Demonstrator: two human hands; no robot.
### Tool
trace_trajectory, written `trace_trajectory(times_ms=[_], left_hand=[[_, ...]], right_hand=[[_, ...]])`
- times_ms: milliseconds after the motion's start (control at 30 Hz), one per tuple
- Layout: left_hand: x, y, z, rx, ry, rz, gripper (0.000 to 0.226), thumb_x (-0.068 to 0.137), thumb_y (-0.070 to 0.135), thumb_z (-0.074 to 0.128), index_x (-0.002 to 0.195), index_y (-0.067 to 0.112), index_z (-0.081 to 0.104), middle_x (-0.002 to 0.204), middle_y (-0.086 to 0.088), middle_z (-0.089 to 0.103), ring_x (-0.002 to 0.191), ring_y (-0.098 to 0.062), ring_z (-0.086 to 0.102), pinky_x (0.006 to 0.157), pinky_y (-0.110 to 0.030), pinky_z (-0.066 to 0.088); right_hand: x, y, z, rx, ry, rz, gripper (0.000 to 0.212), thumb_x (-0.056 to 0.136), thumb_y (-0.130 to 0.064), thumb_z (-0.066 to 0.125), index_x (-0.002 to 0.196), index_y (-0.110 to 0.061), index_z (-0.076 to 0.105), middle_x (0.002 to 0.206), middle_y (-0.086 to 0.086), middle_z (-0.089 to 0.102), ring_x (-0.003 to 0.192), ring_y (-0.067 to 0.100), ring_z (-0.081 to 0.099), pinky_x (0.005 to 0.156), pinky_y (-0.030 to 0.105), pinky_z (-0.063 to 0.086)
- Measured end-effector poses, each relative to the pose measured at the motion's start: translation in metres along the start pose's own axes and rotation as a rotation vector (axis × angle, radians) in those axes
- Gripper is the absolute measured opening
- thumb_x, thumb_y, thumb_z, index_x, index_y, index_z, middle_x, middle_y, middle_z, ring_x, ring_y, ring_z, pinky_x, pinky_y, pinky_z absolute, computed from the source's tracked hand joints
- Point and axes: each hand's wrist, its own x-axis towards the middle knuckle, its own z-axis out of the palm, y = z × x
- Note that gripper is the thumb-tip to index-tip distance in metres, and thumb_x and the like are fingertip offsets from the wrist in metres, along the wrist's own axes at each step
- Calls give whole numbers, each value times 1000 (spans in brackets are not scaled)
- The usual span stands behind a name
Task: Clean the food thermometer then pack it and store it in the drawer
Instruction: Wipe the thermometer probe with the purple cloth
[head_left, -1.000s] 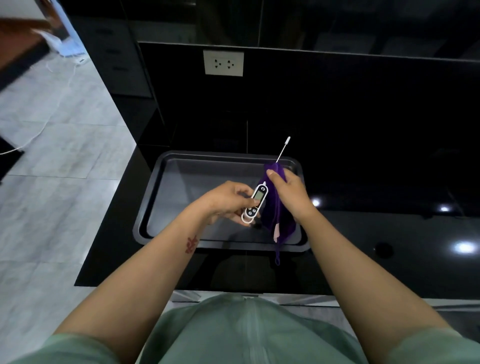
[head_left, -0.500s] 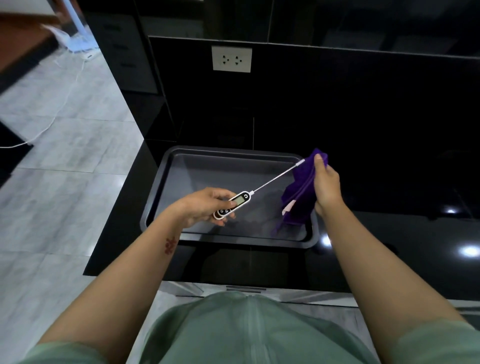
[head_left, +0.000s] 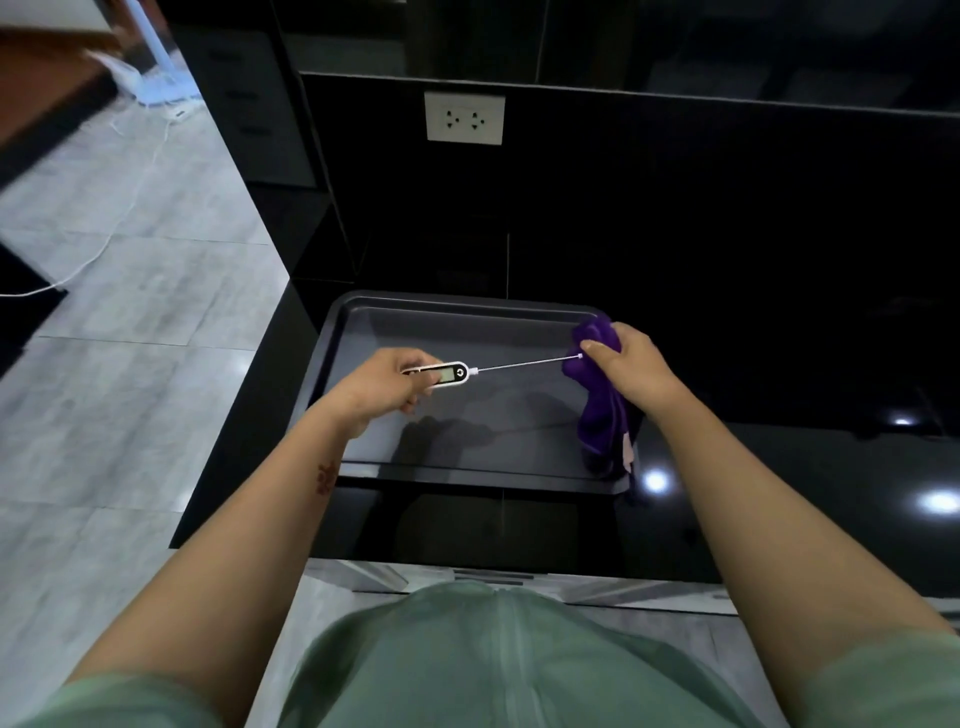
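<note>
A person looks down at their own two bare hands above a dark metal tray (head_left: 462, 304), which sits on a glossy black counter (head_left: 779, 499).

The left hand (head_left: 387, 384) has its fingers curled round the white body of a food thermometer (head_left: 449, 373) and holds it in the air over the middle of the tray. The thermometer's pale screen faces up, with a round dark button mark beside it. No digits or brand can be read on it.

Its long axis runs nearly level from left to right. The thin metal probe (head_left: 524, 364) points right, tilted slightly away from the person. The tip reaches a bunched purple cloth (head_left: 597, 410) just beside the right thumb.

The right hand (head_left: 631, 371) grips that cloth, fingers closed round its top above the tray's far right corner. The rest of the cloth hangs down to the tray's near right edge. A pale tag (head_left: 627, 447) shows low on the cloth; any writing on it is too small to read.

A white double wall socket (head_left: 464, 118) is set in the black panel behind the tray. A small reddish tattoo (head_left: 327, 475) marks the left forearm. Grey floor tiles (head_left: 130, 364) lie to the left.
</note>
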Motion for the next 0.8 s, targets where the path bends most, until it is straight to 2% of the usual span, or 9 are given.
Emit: trace_trajectory(times_ms=[67,167,267,333,400,467,500,633,800], left_hand=[[1,3,0,11,27,28,15,97,22,57,106,21,69,89,-3,66,72,-9,57,61,-16,50],[-4,7,6,-6,-82,21,14,94,27,62,103,18,68,87,-2,70,67,-9,63,59,-17,52],[-9,13,18,32,-199,28,12,92,18,65,101,10,63,82,-5,69,67,-17,68,63,-29,56],[-8,20,28,288,-166,143,13,89,15,67,98,11,59,79,-1,65,73,-24,68,70,-36,55],[-7,25,34,595,-59,244,15,87,24,67,94,20,55,78,9,62,79,-22,65,73,-37,51],[-7,28,33,672,-4,258,14,87,29,66,93,25,54,79,13,62,80,-19,64,70,-34,49],[-5,28,31,604,-47,228,12,88,28,66,93,24,56,79,13,64,79,-18,66,68,-32,51],[-8,28,31,-61,-400,-36,7,94,15,62,99,11,60,86,-5,73,67,-20,73,55,-21,54],[-10,26,43,-175,-442,-60,11,93,12,63,101,9,57,85,-11,73,67,-25,72,60,-28,56]], right_hand=[[1,-1,0,11,31,1,12,94,-30,60,101,-20,59,87,-3,63,78,14,61,65,25,46],[2,-1,-1,100,139,19,12,95,-29,59,100,-18,59,87,0,63,79,18,62,69,29,49],[3,1,-1,99,223,39,14,96,-31,57,97,-17,57,84,-1,61,78,19,62,69,31,50],[4,1,0,93,253,59,17,96,-33,56,96,-16,57,84,0,61,76,18,61,68,32,51],[5,2,0,96,286,74,17,95,-33,56,94,-15,58,81,-1,61,72,16,59,62,28,48],[6,2,1,124,310,88,16,95,-32,57,92,-16,57,78,-3,59,69,13,58,56,24,44],[5,2,1,144,314,97,16,95,-32,57,91,-17,57,78,-3,59,68,13,58,55,24,44],[3,2,1,283,291,128,13,95,-33,58,85,-23,58,79,-1,62,68,14,61,57,25,49],[-2,2,3,589,295,193,17,94,-35,60,88,-20,66,73,-4,71,61,8,67,52,21,52]])
